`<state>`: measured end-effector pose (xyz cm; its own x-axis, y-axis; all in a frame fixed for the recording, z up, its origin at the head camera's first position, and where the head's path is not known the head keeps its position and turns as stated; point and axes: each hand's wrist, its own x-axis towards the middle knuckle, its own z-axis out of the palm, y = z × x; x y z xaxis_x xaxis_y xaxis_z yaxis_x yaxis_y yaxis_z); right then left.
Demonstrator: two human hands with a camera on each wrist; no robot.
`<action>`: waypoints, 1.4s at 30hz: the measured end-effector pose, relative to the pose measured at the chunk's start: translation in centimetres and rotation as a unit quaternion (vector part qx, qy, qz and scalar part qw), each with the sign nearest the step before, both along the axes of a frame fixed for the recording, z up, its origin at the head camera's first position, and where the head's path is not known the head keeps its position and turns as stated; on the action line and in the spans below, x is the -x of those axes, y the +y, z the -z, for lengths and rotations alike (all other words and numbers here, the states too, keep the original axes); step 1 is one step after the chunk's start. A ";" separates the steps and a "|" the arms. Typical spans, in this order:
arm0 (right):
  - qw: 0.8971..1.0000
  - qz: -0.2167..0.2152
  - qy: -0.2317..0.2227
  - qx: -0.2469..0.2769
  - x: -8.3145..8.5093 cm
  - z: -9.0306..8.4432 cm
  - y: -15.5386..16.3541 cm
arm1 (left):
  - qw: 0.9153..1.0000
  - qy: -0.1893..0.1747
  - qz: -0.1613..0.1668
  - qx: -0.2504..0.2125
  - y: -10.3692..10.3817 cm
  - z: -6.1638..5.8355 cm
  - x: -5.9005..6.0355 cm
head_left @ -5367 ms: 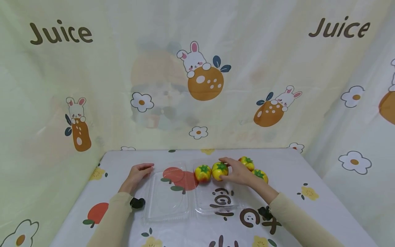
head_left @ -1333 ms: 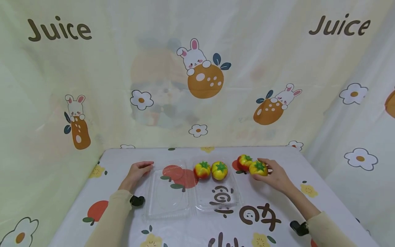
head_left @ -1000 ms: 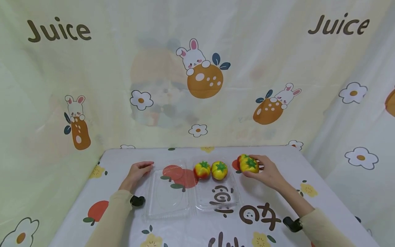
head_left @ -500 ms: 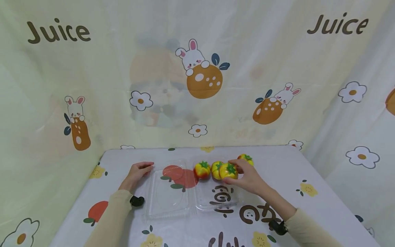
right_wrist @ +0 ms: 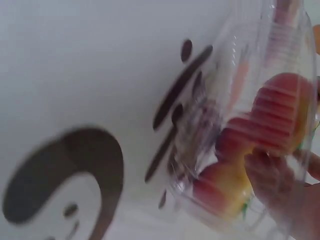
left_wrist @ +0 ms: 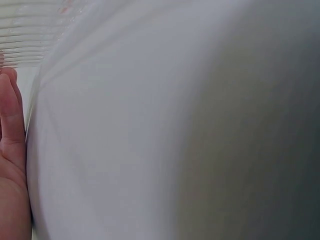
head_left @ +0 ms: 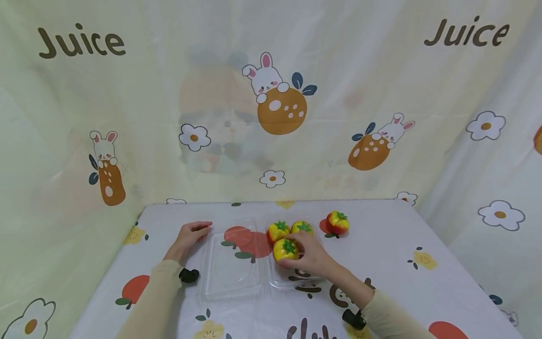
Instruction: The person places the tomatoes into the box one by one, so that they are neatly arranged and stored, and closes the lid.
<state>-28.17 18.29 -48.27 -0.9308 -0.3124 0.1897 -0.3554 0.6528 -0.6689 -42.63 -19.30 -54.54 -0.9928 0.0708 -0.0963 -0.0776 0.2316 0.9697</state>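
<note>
My right hand [head_left: 312,256] grips a yellow-and-red toy fruit with a green leafy top [head_left: 284,250], low over the right half of a clear hinged plastic box [head_left: 292,284]. Two matching toy fruits, one on the left [head_left: 276,230] and one on the right [head_left: 303,227], sit at the back of that half. In the right wrist view, red undersides of the fruits [right_wrist: 282,105] show through the clear wall. My left hand [head_left: 188,239] lies with relaxed fingers, tips at the outer edge of the box's left half [head_left: 230,282], which holds nothing.
Another toy fruit [head_left: 337,222] sits on the table to the right of the box, near the back. A white printed cloth [head_left: 394,282] covers the table, and a printed curtain [head_left: 228,155] hangs behind its far edge.
My right hand first released a second fruit in the box, then picked up another from the table and carried it left over the box's front. The left hand stays in place.
</note>
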 end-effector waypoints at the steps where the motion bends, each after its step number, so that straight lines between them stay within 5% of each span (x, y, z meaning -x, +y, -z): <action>1: 1.000 -0.004 -0.001 -0.004 -0.1 0.2 -0.1 | 1.000 0.001 0.000 0.001 0.0 0.0 0.0; 14: 0.999 -0.017 -0.037 -0.034 -0.4 1.4 -0.7 | 1.000 0.011 -0.005 -0.004 0.0 0.0 0.0; 22: 0.998 -0.026 -0.065 0.005 -0.4 1.1 -0.2 | 1.000 0.008 -0.004 -0.008 0.1 0.4 -0.1; 42: 0.999 0.019 0.017 0.035 1.3 -2.4 4.1 | 1.000 0.020 0.001 -0.008 0.2 -0.3 -0.3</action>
